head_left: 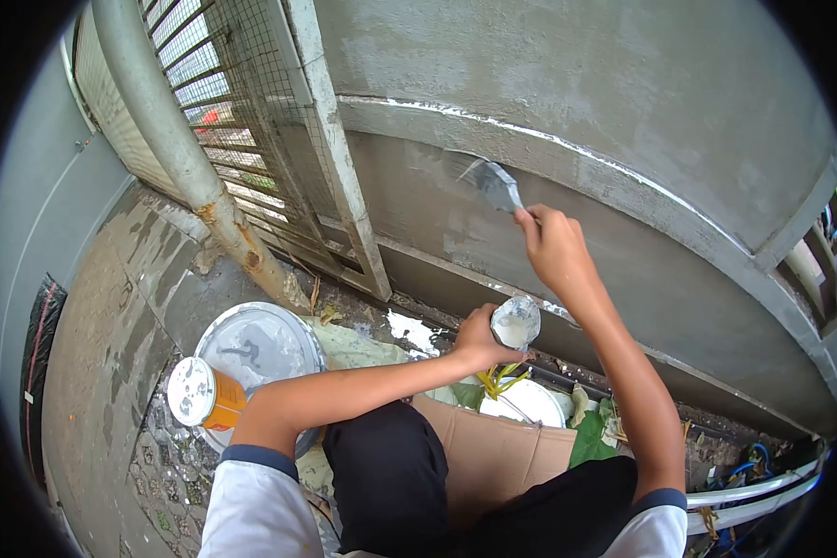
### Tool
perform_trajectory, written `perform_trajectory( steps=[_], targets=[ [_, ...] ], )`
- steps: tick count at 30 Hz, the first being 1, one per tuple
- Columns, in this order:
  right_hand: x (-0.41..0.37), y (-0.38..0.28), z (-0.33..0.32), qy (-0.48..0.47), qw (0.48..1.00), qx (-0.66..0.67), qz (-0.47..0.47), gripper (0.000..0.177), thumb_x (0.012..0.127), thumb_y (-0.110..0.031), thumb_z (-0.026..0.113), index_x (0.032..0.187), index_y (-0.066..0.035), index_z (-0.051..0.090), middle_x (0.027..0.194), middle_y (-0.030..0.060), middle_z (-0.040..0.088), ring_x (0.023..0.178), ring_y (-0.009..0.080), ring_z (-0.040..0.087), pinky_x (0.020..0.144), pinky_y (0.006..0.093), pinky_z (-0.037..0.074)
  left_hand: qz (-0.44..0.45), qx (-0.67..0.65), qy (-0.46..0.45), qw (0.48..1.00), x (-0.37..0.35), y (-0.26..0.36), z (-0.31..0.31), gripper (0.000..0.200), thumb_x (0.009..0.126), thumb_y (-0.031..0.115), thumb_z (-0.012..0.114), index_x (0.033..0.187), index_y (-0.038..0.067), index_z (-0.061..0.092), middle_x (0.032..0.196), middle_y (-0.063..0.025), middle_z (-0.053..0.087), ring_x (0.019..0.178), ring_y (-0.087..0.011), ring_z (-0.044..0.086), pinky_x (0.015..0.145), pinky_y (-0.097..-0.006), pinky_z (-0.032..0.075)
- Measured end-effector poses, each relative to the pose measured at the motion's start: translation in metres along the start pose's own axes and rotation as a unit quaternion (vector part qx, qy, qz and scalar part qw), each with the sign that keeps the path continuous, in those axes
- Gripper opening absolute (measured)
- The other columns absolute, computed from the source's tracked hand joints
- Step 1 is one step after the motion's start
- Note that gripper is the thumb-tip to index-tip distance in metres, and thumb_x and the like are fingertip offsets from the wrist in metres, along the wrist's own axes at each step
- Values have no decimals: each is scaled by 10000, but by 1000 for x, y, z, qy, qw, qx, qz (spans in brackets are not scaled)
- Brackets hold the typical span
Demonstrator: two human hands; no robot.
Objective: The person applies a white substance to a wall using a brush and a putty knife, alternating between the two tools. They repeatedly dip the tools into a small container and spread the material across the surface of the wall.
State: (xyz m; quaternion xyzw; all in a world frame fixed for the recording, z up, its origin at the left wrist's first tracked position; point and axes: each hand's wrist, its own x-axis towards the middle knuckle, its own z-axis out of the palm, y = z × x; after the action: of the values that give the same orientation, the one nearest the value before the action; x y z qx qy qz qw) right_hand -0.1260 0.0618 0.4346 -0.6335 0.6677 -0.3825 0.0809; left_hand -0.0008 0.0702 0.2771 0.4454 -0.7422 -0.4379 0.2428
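My right hand is closed around the handle of a paintbrush. The brush, coated in grey paint, has its blurred tip at the grey wall, just below a raised ledge. Lower down, my left hand grips a small paint cup from its left side. The cup's mouth faces up, and whitish-grey paint coats its inside. The fingers behind the cup are mostly hidden.
A large paint-smeared bucket lid and an orange tub with a white lid stand at my left. Cardboard lies between my knees, beside a white round lid and leaves. A metal gate and a rusty pole rise at left.
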Motion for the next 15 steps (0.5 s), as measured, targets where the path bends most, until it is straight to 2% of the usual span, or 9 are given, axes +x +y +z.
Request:
perform_trajectory(
  steps=[1,3,5,9,11,13,15],
  targets=[
    [-14,7,-13,8,1000,-19,18,323,951,-236,502,942,59,634,722,295,592,761,487,570,656,494,446,7,-11,5,1000,0,-1,1,836,490,336,894,1147,-16,518,1109,-196,568,1070,-331,554,929,-392,442],
    [-40,25,-39,18,997,-42,68,317,953,-242,507,956,45,641,664,252,591,630,451,558,597,462,425,15,-26,9,1000,0,-1,4,822,492,327,890,1143,-10,519,1106,-194,568,1067,-331,555,928,-391,443],
    [-60,28,-63,5,994,-29,106,308,955,-239,509,957,37,644,605,221,556,534,383,503,554,425,401,28,-38,3,999,1,1,5,794,494,311,883,1131,3,522,1089,-188,570,1060,-330,555,927,-392,442],
    [-72,17,-76,-41,989,-43,134,294,954,-231,508,957,27,648,583,198,538,507,338,471,542,400,399,25,-48,-11,998,5,1,12,778,492,301,877,1119,9,522,1080,-183,571,1054,-328,555,925,-394,441],
    [-63,1,-63,-73,995,-22,70,293,951,-236,510,964,20,653,614,218,559,546,379,512,563,417,412,22,-34,-16,999,6,2,13,785,490,304,878,1123,10,520,1081,-180,571,1059,-325,551,924,-394,440],
    [-44,-4,-35,-83,996,-4,-29,320,962,-249,506,955,37,651,563,145,535,477,244,484,507,357,394,20,-30,-19,999,5,3,13,793,487,308,880,1126,7,519,1080,-179,572,1058,-325,553,923,-393,443],
    [-19,-17,-2,-92,993,-4,-81,315,957,-244,506,950,38,644,642,236,576,572,400,533,558,422,428,18,-25,-22,999,3,1,14,802,484,312,882,1129,4,519,1078,-177,573,1058,-324,555,921,-392,445]
  ],
)
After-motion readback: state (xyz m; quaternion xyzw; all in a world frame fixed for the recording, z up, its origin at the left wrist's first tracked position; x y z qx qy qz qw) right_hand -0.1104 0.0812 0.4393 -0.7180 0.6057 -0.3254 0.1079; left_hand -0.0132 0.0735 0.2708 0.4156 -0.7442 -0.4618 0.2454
